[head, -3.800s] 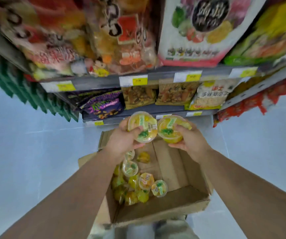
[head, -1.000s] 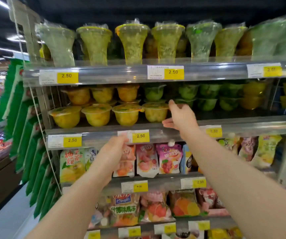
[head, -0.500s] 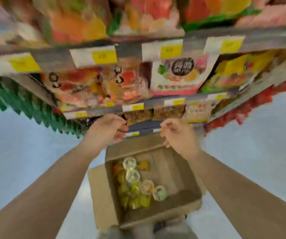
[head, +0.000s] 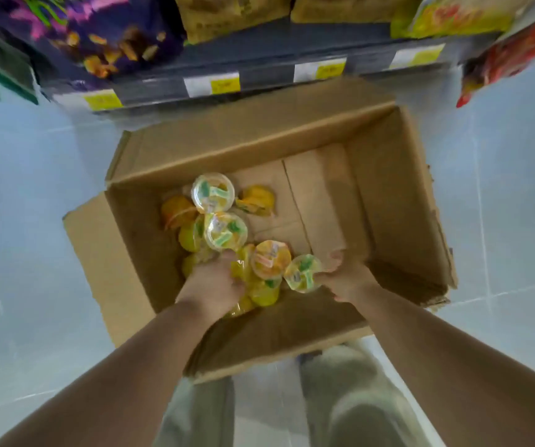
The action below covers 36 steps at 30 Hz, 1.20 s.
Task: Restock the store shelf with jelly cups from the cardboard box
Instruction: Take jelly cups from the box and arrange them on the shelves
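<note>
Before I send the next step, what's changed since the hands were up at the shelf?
Both grips came down from the upper shelf into the cardboard box. The left grip is dug into the jelly cups; the right grip touches a green-labelled cup. Blur hides whether either has closed. The box stays on the floor, cups heaped at its left side.

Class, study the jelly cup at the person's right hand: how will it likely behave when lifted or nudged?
The jelly cup looks round and squat, so on its side it may roll. Its glossy film lid suggests a slippery, easily punctured top. Looking full of yellow jelly, it is probably heavy for its size.
</note>
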### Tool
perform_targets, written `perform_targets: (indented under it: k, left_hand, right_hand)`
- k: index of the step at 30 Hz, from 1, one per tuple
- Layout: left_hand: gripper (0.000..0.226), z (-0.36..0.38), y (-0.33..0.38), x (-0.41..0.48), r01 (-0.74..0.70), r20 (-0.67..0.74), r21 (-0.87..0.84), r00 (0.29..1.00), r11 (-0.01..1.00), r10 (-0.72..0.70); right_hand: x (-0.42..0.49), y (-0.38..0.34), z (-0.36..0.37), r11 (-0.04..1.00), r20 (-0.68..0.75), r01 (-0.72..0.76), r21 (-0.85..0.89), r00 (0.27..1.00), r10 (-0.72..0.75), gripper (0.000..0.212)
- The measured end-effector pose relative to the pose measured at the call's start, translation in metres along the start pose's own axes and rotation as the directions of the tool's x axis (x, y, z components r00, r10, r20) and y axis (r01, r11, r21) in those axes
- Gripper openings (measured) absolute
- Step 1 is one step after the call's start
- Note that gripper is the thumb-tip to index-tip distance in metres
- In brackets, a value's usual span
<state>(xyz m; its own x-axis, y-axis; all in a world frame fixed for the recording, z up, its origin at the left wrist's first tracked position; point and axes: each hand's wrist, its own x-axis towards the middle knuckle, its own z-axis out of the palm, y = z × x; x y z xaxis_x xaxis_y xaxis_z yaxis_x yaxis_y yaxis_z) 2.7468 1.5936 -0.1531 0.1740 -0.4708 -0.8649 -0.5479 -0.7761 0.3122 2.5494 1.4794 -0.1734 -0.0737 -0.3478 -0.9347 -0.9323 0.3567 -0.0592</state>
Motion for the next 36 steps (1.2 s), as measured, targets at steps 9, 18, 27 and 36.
perform_targets:
  k: [9, 18, 27, 36]
  left_hand:
    - [0.087, 0.084, 0.013, 0.108, -0.322, 0.082, 0.594, 0.936, 0.737, 0.343]
    - [0.099, 0.102, 0.036, 0.137, -0.311, 0.234, 0.772, 0.950, 0.555, 0.208]
    - [0.084, 0.062, 0.047, 0.085, -0.207, 0.018, 0.600, 0.969, 0.773, 0.246]
    - [0.095, -0.090, 0.127, -0.101, -0.186, -0.050, 0.398, 0.973, 0.898, 0.224]
  right_hand:
    - [0.102, 0.026, 0.083, 0.757, 0.185, 0.251, -0.603, 0.967, -0.174, 0.116]
    - [0.111, 0.032, 0.083, 0.728, 0.106, 0.266, -0.632, 0.960, -0.259, 0.094]
    - [0.058, 0.008, 0.031, 0.755, -0.022, 0.280, -0.594, 0.932, -0.362, 0.093]
    - [-0.153, -0.069, -0.090, 0.769, -0.079, 0.436, -0.467, 0.846, -0.528, 0.089]
